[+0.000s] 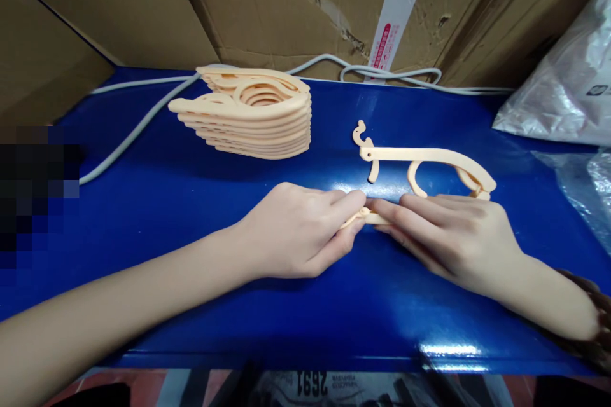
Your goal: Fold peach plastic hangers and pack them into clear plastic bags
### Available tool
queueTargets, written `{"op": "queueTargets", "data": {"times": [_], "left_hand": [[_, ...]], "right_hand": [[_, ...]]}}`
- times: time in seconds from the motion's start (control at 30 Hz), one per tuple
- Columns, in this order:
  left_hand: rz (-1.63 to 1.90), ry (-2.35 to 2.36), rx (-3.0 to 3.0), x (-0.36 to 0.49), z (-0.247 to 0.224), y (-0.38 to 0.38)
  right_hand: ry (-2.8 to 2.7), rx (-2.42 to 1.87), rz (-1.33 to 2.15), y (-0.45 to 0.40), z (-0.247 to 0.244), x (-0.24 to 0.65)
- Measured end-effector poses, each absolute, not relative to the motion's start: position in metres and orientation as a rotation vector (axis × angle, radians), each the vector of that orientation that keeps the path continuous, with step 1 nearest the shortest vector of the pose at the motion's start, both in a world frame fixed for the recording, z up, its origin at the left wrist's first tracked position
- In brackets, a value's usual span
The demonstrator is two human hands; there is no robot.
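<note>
Near the middle of the blue table, my left hand (315, 229) pinches one end of a peach plastic folding hanger (376, 219). Fingers of my right hand (449, 235) close on the same hanger from the other side, and between them they cover most of it. Just beyond my right hand lies another folding hanger (410, 154), its small hook pointing up and left and its curved arm partly hidden by my knuckles. To the upper left, several folded hangers (258, 121) stand in a neat stack.
Cardboard boxes (267, 6) line the back of the blue table (200, 311). A white cable (138, 137) runs along the rear and down the left side. Clear plastic bags (558, 82) take up the right rear corner. The table's front edge is near my body.
</note>
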State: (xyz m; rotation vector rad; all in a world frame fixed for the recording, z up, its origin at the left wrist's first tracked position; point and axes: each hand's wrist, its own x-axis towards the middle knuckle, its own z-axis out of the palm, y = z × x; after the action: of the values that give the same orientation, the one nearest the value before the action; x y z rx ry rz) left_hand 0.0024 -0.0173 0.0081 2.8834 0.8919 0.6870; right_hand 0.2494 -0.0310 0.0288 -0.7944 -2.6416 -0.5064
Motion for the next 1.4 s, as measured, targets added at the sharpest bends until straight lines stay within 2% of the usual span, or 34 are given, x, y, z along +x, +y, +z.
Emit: {"op": "queueTargets", "data": {"times": [0.7, 1.17, 1.4], "left_hand": [[0.767, 0.970, 2.817, 0.0015, 0.0108, -0.0202], [0.536, 0.925, 2.874, 0.0049, 0.0090, -0.0187], [0.659, 0.961, 2.909, 0.0032, 0.0081, -0.0168]], "right_hand": [[-2.587, -0.798, -0.505, -0.0322, 0.0352, 0.2510], [-2.636, -0.755, -0.535, -0.0351, 0.0339, 0.2518], [-2.590, -0.778, -0.534, -0.0352, 0.0349, 0.2498]]}}
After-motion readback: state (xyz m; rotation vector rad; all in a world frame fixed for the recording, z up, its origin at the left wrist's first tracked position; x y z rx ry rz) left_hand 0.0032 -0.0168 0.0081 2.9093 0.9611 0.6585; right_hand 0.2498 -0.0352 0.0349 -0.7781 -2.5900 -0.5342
